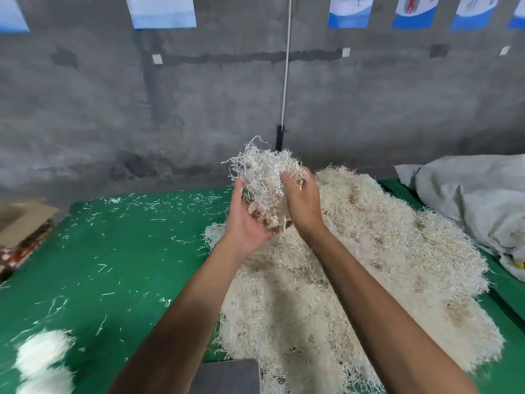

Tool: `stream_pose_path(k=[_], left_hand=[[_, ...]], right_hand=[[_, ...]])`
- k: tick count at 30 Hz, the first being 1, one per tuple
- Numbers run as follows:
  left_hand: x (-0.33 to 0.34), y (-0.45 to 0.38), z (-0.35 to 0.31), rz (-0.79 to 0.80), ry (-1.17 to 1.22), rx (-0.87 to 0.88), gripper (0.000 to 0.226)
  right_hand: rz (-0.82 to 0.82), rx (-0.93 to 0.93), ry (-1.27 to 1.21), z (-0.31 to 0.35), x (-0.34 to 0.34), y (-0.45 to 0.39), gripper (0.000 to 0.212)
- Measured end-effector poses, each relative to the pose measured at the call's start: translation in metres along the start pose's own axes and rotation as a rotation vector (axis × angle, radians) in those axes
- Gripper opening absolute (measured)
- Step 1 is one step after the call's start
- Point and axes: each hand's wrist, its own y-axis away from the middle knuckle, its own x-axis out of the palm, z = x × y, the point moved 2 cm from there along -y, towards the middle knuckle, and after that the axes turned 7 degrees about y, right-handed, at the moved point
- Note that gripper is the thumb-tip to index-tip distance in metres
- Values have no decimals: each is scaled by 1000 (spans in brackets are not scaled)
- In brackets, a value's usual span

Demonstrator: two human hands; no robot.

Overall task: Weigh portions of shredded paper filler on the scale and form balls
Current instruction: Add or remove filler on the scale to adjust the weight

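Now cupping one paper clump [262,189] in left hand [247,220] and right hand [302,203], fingers curled round it, above pile [355,265] at five o'clock.

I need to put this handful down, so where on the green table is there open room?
The green table is mostly bare left of the big paper pile, between the cardboard box and the finished balls; only stray shreds lie there. The right side is crowded: the pile runs up to the grey sack.
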Motion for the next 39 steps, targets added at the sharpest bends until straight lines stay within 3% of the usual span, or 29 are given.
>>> stream_pose_path(k=[2, 4, 5, 9, 11, 13, 15, 18, 19, 22, 28, 39], left_hand=[[-26, 18, -11, -44, -22, 50, 110], [-51, 37, -21, -80, -88, 65, 105], [-62, 48, -24, -90, -124, 70, 99], [-102, 88, -28, -144, -278, 135, 63], [-124, 107, -21, -213, -312, 146, 76], [-148, 125, -10, -315, -350, 153, 90], [-172, 143, 7, -395, -424, 134, 80], [-207, 170, 30, -500, -507, 81, 47], [-218, 178, 37, -540, -547, 54, 50], [-246, 197, 53, -612, -740, -14, 76], [-267, 215, 70, -573, -987, -99, 82], [-274, 228, 76, -624, -956, -35, 67]], right_hand=[[79, 219, -48, -17, 22, 24, 61], [144, 385, -50, -36, 40, 45, 47], [146, 425, -24, -40, 47, 55, 47], [274, 469, -149, -41, 70, 96, 86], [363, 456, -215, -46, 77, 120, 107], [353, 474, -150, -63, 79, 146, 116], [338, 500, -112, -83, 79, 171, 114], [331, 495, -8, -112, 76, 210, 88], [341, 503, 21, -120, 76, 221, 82], [389, 542, 108, -137, 78, 253, 93], [598, 472, 450, -161, 76, 286, 97], [436, 451, 453, -155, 70, 291, 81]])
